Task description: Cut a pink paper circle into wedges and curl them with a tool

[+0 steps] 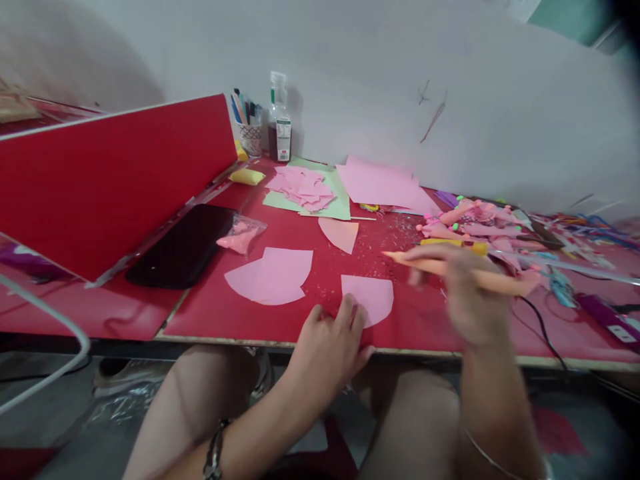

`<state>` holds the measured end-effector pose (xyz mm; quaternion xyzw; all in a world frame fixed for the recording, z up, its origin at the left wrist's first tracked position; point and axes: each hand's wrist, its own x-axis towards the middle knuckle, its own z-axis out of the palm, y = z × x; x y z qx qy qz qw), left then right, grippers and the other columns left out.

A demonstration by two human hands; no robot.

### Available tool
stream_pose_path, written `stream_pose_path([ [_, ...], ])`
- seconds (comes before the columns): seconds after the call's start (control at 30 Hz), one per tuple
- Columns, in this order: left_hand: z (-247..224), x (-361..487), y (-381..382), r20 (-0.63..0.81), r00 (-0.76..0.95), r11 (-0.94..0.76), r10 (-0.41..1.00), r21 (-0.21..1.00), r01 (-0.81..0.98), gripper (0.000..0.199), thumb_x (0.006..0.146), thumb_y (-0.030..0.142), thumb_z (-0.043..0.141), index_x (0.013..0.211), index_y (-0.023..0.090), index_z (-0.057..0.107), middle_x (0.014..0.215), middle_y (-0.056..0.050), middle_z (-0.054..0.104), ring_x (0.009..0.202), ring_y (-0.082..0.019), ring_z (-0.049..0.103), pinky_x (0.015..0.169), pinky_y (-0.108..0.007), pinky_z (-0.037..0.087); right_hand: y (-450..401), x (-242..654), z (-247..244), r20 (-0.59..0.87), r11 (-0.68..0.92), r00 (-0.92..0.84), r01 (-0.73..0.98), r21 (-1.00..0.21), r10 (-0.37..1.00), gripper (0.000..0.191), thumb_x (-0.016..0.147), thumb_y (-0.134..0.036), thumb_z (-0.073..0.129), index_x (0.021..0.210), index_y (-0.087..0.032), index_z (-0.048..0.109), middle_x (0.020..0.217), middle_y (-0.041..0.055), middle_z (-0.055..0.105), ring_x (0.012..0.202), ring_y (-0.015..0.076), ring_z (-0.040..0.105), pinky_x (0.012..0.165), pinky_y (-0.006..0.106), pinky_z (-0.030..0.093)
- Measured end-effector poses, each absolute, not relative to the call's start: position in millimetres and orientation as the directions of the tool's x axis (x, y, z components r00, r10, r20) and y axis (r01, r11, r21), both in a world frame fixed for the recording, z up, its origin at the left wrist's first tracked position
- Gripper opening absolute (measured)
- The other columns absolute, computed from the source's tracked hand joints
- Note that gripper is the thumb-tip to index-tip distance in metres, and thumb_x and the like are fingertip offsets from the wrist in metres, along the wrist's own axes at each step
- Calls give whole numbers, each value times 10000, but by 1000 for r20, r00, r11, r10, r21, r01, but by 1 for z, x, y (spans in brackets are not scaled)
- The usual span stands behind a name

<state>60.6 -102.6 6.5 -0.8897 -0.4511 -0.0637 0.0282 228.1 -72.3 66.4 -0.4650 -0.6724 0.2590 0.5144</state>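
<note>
My left hand (pixel 333 340) rests at the table's front edge, fingers bent and apart, with fingertips on a pink rounded paper piece (pixel 375 297). In my right hand (pixel 475 300), blurred by motion, is a long peach-orange pointed stick (pixel 435 265), shaped like a pencil. Its point faces left, above the table and clear of the paper. Left of my left hand lie overlapping pink fan-shaped paper pieces (pixel 273 275). A paler paper wedge (pixel 341 233) lies farther back.
Pink scraps (pixel 303 187) lie on green paper (pixel 343 200). A black phone (pixel 183 247), a small bag of pink material (pixel 243 235) and a red board (pixel 125 180) are at left. A bottle (pixel 281 127) stands by the wall. Pink craft pieces (pixel 480 220) crowd the right.
</note>
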Motion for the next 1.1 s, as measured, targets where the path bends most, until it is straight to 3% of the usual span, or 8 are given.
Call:
stream_pose_path([
  [0.1,7,62,-103,128,579,-584,805,2,812,508,814,389,436,1238,109,429,1261,-151,484,704,-197,610,695,-345,433,-63,211,37,283,283,-39,276,-919,958,178,832,-323,487,835,-203,618,660,-5,598,583,109,558,548,230,456],
  [0.17,8,63,-103,102,582,-586,807,7,810,517,817,382,431,1232,74,441,1275,-177,464,696,-202,613,693,-348,432,-59,203,14,136,134,-4,205,-970,991,167,809,-338,512,771,-192,582,558,-33,558,435,75,460,416,188,371],
  [0.23,9,63,-103,73,587,-589,806,11,808,489,824,369,420,1203,66,479,1291,-183,442,683,-198,614,690,-348,429,-58,200,-1,75,70,29,135,-988,997,149,802,-331,520,740,-196,529,512,-57,524,397,59,403,392,169,324],
  [0.33,10,62,-104,61,589,-591,806,13,807,451,833,356,407,1175,83,516,1303,-181,427,675,-189,614,702,-349,423,-59,201,-10,101,93,77,104,-990,992,105,792,-310,526,778,-207,511,548,-56,535,452,72,455,441,177,360],
  [0.5,10,61,-106,65,578,-579,814,7,815,435,835,368,406,1172,122,528,1293,-147,453,629,-167,611,706,-342,430,-61,201,-7,141,121,76,227,-966,987,57,750,-251,536,770,-197,531,664,-17,581,591,112,542,548,222,427],
  [0.73,6,63,-108,72,573,-574,816,-20,819,465,838,359,403,1188,71,507,1284,-180,443,574,-144,597,695,-333,447,-63,201,-7,169,124,75,410,-904,983,65,723,-229,514,679,-180,512,609,-14,553,550,116,515,511,224,399],
  [1.1,9,64,-105,101,557,-556,825,-40,830,483,797,381,470,1195,111,504,1293,-188,420,559,-158,611,666,-327,463,-63,199,-3,202,163,35,461,-872,979,47,705,-195,513,664,-172,510,609,-25,522,557,110,514,494,208,384],
])
